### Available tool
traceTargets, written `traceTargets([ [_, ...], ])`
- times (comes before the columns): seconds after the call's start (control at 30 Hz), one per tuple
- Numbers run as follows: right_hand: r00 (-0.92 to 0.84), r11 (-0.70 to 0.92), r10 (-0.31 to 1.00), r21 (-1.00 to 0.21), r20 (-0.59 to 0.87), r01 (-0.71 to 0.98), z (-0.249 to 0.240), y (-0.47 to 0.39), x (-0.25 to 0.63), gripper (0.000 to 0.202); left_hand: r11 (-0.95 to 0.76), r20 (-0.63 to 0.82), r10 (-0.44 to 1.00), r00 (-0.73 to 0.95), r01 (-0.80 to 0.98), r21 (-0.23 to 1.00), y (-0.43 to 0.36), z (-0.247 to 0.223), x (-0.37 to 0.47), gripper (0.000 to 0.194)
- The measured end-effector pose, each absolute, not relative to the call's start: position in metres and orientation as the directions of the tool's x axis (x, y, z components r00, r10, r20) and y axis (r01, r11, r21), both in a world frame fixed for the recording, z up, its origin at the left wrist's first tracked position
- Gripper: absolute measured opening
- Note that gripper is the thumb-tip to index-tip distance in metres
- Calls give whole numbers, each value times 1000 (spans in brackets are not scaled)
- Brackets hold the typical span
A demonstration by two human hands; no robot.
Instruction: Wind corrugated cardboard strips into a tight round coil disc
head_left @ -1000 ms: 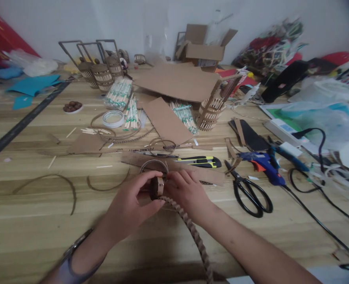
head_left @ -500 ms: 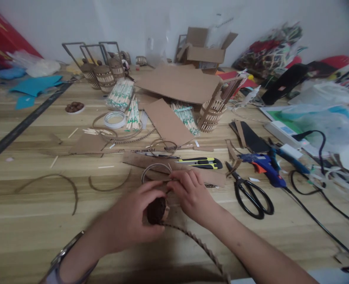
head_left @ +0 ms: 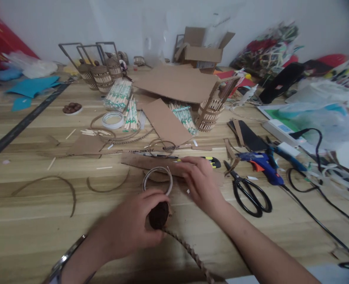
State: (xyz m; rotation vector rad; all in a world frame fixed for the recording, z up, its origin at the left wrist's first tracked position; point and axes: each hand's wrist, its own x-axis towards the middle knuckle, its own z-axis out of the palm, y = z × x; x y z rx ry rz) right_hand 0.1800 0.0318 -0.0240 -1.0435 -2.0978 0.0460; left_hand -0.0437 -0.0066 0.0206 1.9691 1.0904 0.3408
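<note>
Left hand point(head_left: 125, 225) gripping a brown roll point(head_left: 158, 215)

A wavy strip point(head_left: 195, 257) is running from beside the left thumb toward the table's point(head_left: 29, 240) near side. Thumb and fingers are clasping the roll — its dark round end is showing between them. A pale ring point(head_left: 170, 182) is showing just beyond. The right hand point(head_left: 203, 186) is bending its fingers loosely before a yellow-and-black cutter point(head_left: 215, 162) — whether they are touching it, I cannot tell. Scissors point(head_left: 249, 194) and a blue glue gun point(head_left: 262, 165) are lying rightward. Farther off, 1 slatted bucket point(head_left: 209, 115) is standing; 3 lidded buckets point(head_left: 103, 79) are standing beyond, leftward.

A craft workshop, judging by the glue gun point(head_left: 263, 165), scissors point(head_left: 240, 179) and cardboard sheet point(head_left: 177, 83).
</note>
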Motion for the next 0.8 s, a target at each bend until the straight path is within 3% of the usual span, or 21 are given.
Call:
traceTargets([
  [0.23, -351, 593, 790, -482, 503, 645, -31, 42, 187, 29, -334, -173, 755, 632, 598, 728, -15, 24, -48, 57],
  [0.43, -332, 535, 843, -590, 424, 604, -27, 41, 187, 17, -424, -100, 753, 650, 597, 681, -16, 18, -49, 60],
  [0.8, -238, 497, 845, -537, 479, 682, -25, 42, 192, 18, -488, 71, 834, 547, 672, 557, -9, 17, -47, 56],
])
